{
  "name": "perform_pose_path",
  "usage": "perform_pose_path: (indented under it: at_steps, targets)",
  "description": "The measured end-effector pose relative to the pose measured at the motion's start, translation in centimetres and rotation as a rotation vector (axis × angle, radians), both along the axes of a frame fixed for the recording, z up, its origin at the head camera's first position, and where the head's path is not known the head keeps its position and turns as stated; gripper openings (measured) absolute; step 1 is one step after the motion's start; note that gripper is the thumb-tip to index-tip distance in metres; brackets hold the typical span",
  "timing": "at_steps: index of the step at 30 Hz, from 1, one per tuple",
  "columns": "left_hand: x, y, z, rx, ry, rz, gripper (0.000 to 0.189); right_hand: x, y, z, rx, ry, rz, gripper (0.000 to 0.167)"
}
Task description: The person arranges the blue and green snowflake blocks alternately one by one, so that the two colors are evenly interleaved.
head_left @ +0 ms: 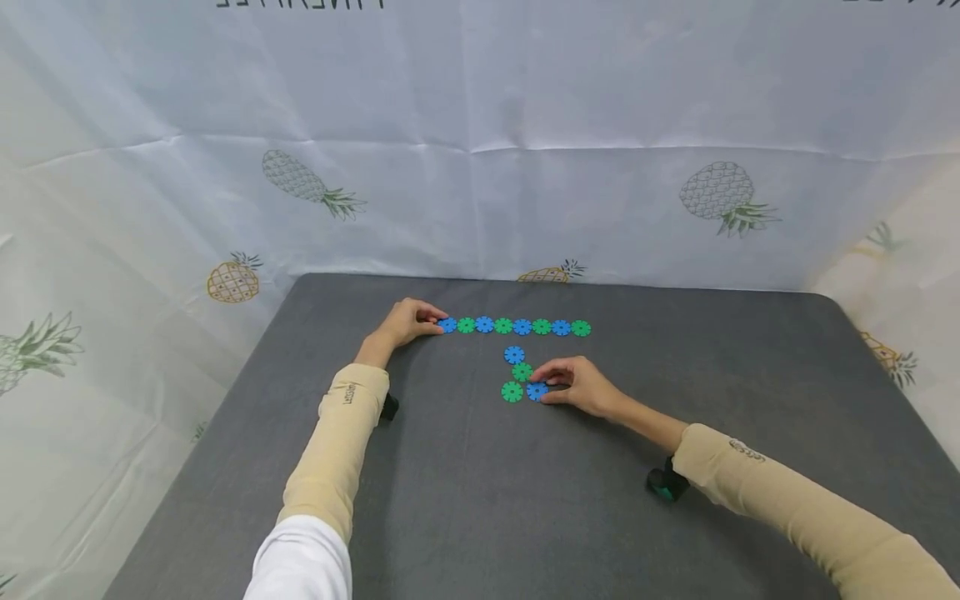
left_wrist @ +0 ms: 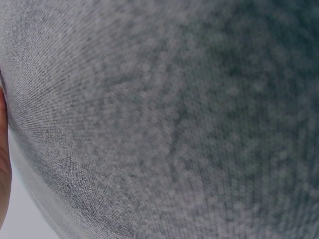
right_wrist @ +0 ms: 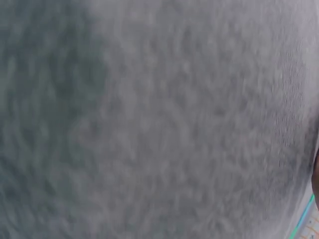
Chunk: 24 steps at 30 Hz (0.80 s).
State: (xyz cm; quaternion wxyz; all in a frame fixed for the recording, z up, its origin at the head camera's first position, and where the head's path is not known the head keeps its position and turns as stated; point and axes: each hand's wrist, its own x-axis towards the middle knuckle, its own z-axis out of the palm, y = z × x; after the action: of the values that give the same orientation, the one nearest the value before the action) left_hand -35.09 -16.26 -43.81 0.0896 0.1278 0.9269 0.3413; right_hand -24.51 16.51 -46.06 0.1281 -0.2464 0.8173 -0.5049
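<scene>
A straight row of notched plastic discs, blue and green in turn, lies across the far part of the table. At its left end my left hand [head_left: 406,322] pinches a blue disc [head_left: 447,325] between thumb and fingers. Closer to me, my right hand [head_left: 584,387] has thumb and fingers on opposite edges of another blue disc [head_left: 536,391]. Beside that disc lies a green disc [head_left: 512,392], with a second green disc [head_left: 522,372] just above and a blue disc [head_left: 513,355] beyond. Both wrist views show mostly blurred cloth and a sliver of hand.
Dark grey cloth covers the table [head_left: 465,500]. A pale curtain [head_left: 480,208] printed with pineapples hangs behind its far edge and along the sides. Small black devices, one a wrist camera [head_left: 666,481], hang below both wrists.
</scene>
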Motion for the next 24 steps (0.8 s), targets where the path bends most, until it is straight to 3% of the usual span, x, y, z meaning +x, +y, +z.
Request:
perform_pose_path:
  at_steps: [7, 11, 16, 24]
  targets:
    - [0.0, -0.1, -0.1, 0.008, -0.008, 0.011, 0.028, -0.5, 0.4, 0.2, 0.112, 0.131, 0.152, 0.030]
    - [0.2, -0.1, -0.1, 0.014, -0.013, 0.017, 0.027, -0.8, 0.7, 0.3, 0.095, 0.171, 0.199, 0.028]
    - [0.3, -0.1, 0.0, 0.008, 0.000, 0.001, 0.028, -1.0, 1.3, 0.1, 0.046, 0.169, 0.185, 0.027]
    - [0.2, 0.0, 0.0, 0.010, 0.008, 0.001, 0.028, -1.1, 2.2, 0.5, -0.019, 0.120, 0.087, 0.027]
